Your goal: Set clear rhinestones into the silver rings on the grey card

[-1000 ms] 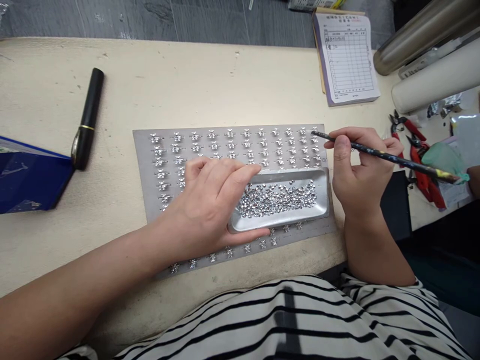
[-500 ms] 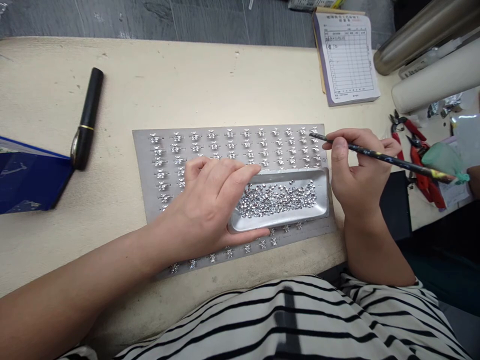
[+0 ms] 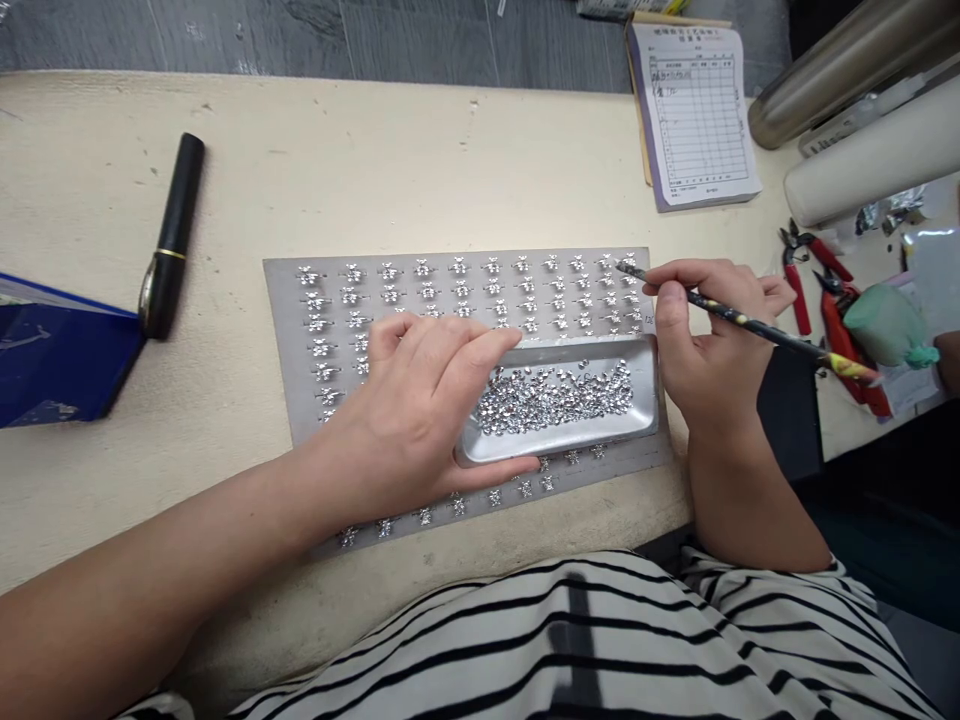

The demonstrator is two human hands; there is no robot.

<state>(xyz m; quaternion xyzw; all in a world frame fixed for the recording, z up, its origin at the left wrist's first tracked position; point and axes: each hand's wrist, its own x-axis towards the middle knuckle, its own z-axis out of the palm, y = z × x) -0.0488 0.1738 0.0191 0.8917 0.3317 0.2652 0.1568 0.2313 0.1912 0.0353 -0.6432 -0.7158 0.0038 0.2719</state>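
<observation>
A grey board [image 3: 281,350] lies on the table, bearing rows of small shiny silver pieces [image 3: 422,268]. Over its lower right part is a small white tray [image 3: 641,420] with many loose rhinestones [image 3: 551,400] in it. My left hand [image 3: 420,400] grips the tray's left end, thumb and fingers on opposite sides. In my right hand [image 3: 712,340] is a thin dark stick [image 3: 772,335] with a multicoloured rear end, pinched like a pen. Its tip is at the silver pieces near the board's upper right corner; whether it touches them I cannot tell.
A black pen [image 3: 176,225] and a blue folder-like item [image 3: 64,350] lie at left. At the upper right is a receipt pad [image 3: 705,120]. Red-handled pliers [image 3: 796,290], a green pouch [image 3: 885,320] and a white roll [image 3: 870,150] lie at right.
My right hand has shifted slightly left, and the stick's rear end has swung a little left and down. My left hand and the tray stay put.
</observation>
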